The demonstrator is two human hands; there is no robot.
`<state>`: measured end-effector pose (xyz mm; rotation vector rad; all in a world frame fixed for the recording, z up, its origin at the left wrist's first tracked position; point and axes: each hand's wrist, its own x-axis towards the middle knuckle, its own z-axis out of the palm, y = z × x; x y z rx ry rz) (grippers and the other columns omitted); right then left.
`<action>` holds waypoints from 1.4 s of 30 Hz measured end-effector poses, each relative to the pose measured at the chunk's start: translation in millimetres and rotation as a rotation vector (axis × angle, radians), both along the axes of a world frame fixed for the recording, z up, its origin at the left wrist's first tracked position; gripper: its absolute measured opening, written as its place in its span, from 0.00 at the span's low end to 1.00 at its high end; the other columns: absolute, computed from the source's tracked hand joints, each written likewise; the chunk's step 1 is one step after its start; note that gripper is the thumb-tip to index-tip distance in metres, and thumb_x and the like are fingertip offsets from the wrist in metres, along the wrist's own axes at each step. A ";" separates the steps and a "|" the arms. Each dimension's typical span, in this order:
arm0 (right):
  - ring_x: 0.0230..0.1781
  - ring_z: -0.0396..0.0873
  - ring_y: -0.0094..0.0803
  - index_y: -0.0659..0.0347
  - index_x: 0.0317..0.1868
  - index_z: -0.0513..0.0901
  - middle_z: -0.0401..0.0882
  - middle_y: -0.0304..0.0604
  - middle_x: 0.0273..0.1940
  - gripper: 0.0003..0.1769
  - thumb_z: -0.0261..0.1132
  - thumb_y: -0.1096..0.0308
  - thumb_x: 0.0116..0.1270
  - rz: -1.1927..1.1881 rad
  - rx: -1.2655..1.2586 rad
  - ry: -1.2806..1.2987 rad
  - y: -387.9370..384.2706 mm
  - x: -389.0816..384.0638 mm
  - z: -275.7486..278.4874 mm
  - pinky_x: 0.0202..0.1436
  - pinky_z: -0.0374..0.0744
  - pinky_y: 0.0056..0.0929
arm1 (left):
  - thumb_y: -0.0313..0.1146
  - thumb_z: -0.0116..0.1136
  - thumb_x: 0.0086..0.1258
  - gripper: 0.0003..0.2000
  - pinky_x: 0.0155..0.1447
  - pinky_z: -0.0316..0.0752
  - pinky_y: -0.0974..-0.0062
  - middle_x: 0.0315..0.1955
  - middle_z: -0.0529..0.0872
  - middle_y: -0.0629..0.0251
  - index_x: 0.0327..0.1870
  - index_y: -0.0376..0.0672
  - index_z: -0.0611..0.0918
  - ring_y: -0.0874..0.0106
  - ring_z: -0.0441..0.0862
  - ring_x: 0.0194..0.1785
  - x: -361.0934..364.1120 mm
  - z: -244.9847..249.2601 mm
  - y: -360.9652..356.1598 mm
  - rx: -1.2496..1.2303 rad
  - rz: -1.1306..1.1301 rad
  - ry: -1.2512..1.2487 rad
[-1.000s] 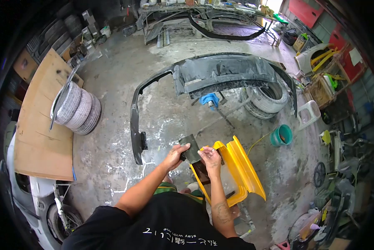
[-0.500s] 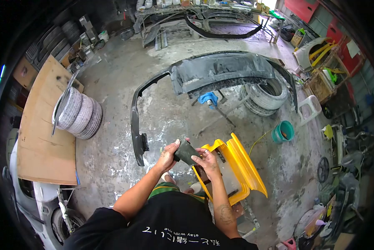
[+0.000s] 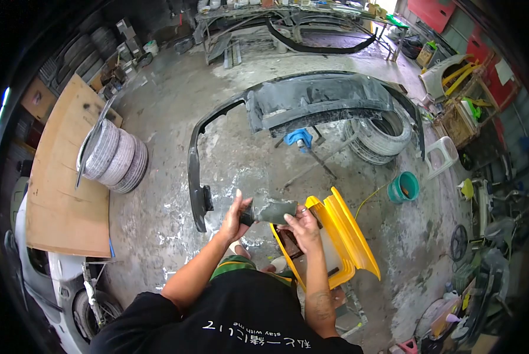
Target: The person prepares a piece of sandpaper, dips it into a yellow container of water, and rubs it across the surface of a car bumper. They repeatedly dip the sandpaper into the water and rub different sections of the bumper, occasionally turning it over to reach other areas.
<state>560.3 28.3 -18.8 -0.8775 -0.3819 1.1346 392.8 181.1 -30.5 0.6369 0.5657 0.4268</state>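
Note:
In front of my body, a grey-green sheet of sandpaper with a pale, worn edge is stretched between my hands. My right hand pinches its right end, thumb on top. My left hand grips a black block at the sheet's left end, thumb raised; its other fingers are partly hidden. Below and right of the sheet stands an open yellow bin-like container, with a brown item inside. Ahead, a grey-black car bumper curves across a stand with a blue cloth.
Stacked whitish tires stand at left and right, under the bumper's right side. A teal bucket and a white stool are at right. A brown board leans by a car at left. A cluttered workbench spans the back.
The sandpaper has turned from a slanted position to nearly level, showing its pale edge. My right hand has moved slightly right, and my left thumb has lifted. The view has shifted a little.

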 end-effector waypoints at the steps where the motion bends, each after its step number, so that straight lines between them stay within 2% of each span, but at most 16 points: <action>1: 0.45 0.83 0.26 0.65 0.53 0.77 0.83 0.41 0.47 0.13 0.68 0.73 0.71 0.088 -0.044 -0.077 -5.9 11.2 -4.3 0.50 0.85 0.29 | 0.61 0.43 0.80 0.32 0.45 0.75 0.74 0.43 0.86 0.66 0.60 0.37 0.81 0.75 0.80 0.45 -2.0 -4.1 5.7 0.127 -0.005 0.075; 5: 0.43 0.77 0.19 0.68 0.56 0.82 0.82 0.35 0.44 0.16 0.69 0.69 0.72 0.445 -0.168 -0.609 -12.1 32.2 20.6 0.50 0.79 0.21 | 0.57 0.50 0.78 0.28 0.43 0.73 0.77 0.39 0.85 0.70 0.61 0.40 0.81 0.78 0.78 0.42 -6.0 34.7 6.0 0.581 -0.257 0.252; 8: 0.43 0.78 0.18 0.66 0.56 0.81 0.82 0.35 0.44 0.17 0.70 0.70 0.70 0.420 -0.128 -0.531 2.5 23.5 17.7 0.50 0.78 0.20 | 0.42 0.65 0.72 0.21 0.41 0.72 0.77 0.37 0.83 0.71 0.62 0.41 0.81 0.80 0.76 0.39 1.1 43.7 -5.7 0.844 -0.573 0.383; 10: 0.44 0.79 0.20 0.65 0.59 0.77 0.82 0.36 0.45 0.22 0.72 0.69 0.68 0.261 -0.154 -0.713 8.8 13.5 2.1 0.50 0.79 0.21 | 0.39 0.67 0.71 0.20 0.42 0.72 0.78 0.38 0.85 0.71 0.58 0.39 0.82 0.79 0.77 0.39 6.0 56.5 -17.1 0.804 -0.430 0.523; 12: 0.45 0.80 0.23 0.62 0.62 0.72 0.81 0.39 0.46 0.28 0.75 0.69 0.65 -0.024 -0.214 -0.342 10.3 -4.5 -8.7 0.50 0.81 0.23 | 0.44 0.67 0.71 0.24 0.41 0.72 0.78 0.39 0.85 0.66 0.60 0.36 0.80 0.79 0.77 0.40 4.2 21.2 -18.2 0.689 -0.171 0.444; 13: 0.47 0.81 0.26 0.62 0.64 0.69 0.81 0.43 0.47 0.33 0.77 0.69 0.63 0.006 -0.273 -0.300 9.7 -12.3 -16.0 0.49 0.82 0.26 | 0.42 0.66 0.72 0.24 0.42 0.72 0.78 0.41 0.85 0.68 0.60 0.33 0.79 0.80 0.77 0.40 8.9 -8.6 -22.4 0.499 0.035 0.296; 14: 0.44 0.81 0.25 0.64 0.61 0.71 0.81 0.46 0.51 0.30 0.76 0.66 0.65 0.011 -0.226 -0.205 9.0 -21.1 -18.5 0.49 0.80 0.23 | 0.42 0.66 0.72 0.24 0.42 0.72 0.78 0.41 0.85 0.68 0.60 0.33 0.79 0.80 0.77 0.40 8.0 -9.8 -22.5 0.498 0.037 0.297; 16: 0.42 0.80 0.22 0.65 0.56 0.76 0.82 0.41 0.47 0.24 0.76 0.68 0.65 -0.072 -0.219 -0.247 6.6 -29.7 -23.0 0.47 0.79 0.20 | 0.40 0.66 0.72 0.24 0.45 0.73 0.80 0.43 0.86 0.68 0.62 0.33 0.78 0.80 0.78 0.42 5.0 -12.8 -23.9 0.465 -0.004 0.254; 18: 0.42 0.79 0.21 0.65 0.54 0.78 0.82 0.38 0.44 0.20 0.75 0.71 0.64 -0.054 -0.202 -0.254 4.2 -24.7 -22.0 0.48 0.79 0.20 | 0.42 0.60 0.77 0.23 0.51 0.75 0.78 0.46 0.86 0.64 0.64 0.34 0.78 0.77 0.81 0.46 1.2 1.3 -21.6 0.417 -0.088 0.208; 20: 0.43 0.78 0.20 0.65 0.51 0.81 0.81 0.35 0.42 0.17 0.75 0.74 0.63 -0.040 -0.184 -0.258 3.9 -19.8 -19.3 0.49 0.79 0.20 | 0.48 0.52 0.81 0.25 0.57 0.77 0.74 0.50 0.86 0.60 0.64 0.34 0.78 0.73 0.83 0.50 -0.2 18.3 -23.1 0.123 -0.139 0.044; 21: 0.42 0.78 0.19 0.64 0.52 0.81 0.81 0.34 0.41 0.17 0.75 0.75 0.64 0.015 -0.179 -0.337 3.6 -17.4 -16.4 0.49 0.79 0.20 | 0.51 0.44 0.83 0.28 0.65 0.74 0.68 0.55 0.85 0.59 0.67 0.34 0.75 0.70 0.82 0.56 -2.3 16.3 -22.6 0.188 -0.219 0.092; 24: 0.39 0.78 0.18 0.64 0.55 0.82 0.83 0.35 0.41 0.18 0.74 0.74 0.65 0.032 -0.161 -0.422 5.7 -15.8 -13.1 0.46 0.79 0.19 | 0.51 0.44 0.83 0.27 0.65 0.74 0.67 0.56 0.84 0.58 0.67 0.34 0.76 0.70 0.82 0.57 -0.5 15.2 -23.4 0.140 -0.207 0.088; 28: 0.41 0.80 0.19 0.65 0.51 0.84 0.86 0.38 0.45 0.16 0.74 0.76 0.63 -0.077 -0.107 -0.256 7.6 -17.7 -3.4 0.51 0.80 0.21 | 0.51 0.44 0.83 0.27 0.65 0.74 0.67 0.55 0.85 0.59 0.66 0.35 0.76 0.70 0.82 0.57 -1.0 2.9 -26.9 0.144 -0.197 0.097; 30: 0.42 0.80 0.20 0.65 0.52 0.84 0.87 0.40 0.47 0.16 0.74 0.76 0.64 -0.086 -0.101 -0.247 9.3 -16.5 -0.5 0.52 0.80 0.21 | 0.50 0.46 0.83 0.24 0.61 0.76 0.69 0.50 0.86 0.62 0.60 0.36 0.79 0.73 0.83 0.52 2.7 21.5 -36.0 -0.026 -0.069 -0.029; 36: 0.48 0.83 0.23 0.67 0.54 0.86 0.88 0.44 0.51 0.16 0.72 0.73 0.67 -0.009 -0.129 -0.308 9.3 -17.6 3.5 0.57 0.81 0.23 | 0.47 0.50 0.82 0.19 0.51 0.76 0.74 0.40 0.86 0.68 0.49 0.39 0.84 0.77 0.81 0.43 -4.9 11.3 -31.1 0.116 -0.056 0.097; 42: 0.49 0.83 0.24 0.66 0.51 0.88 0.88 0.42 0.49 0.13 0.72 0.72 0.68 -0.048 -0.088 -0.324 8.1 -15.8 0.2 0.60 0.79 0.25 | 0.45 0.50 0.83 0.18 0.52 0.77 0.73 0.41 0.87 0.67 0.50 0.39 0.84 0.77 0.82 0.44 -1.6 15.8 -31.2 0.144 -0.066 0.106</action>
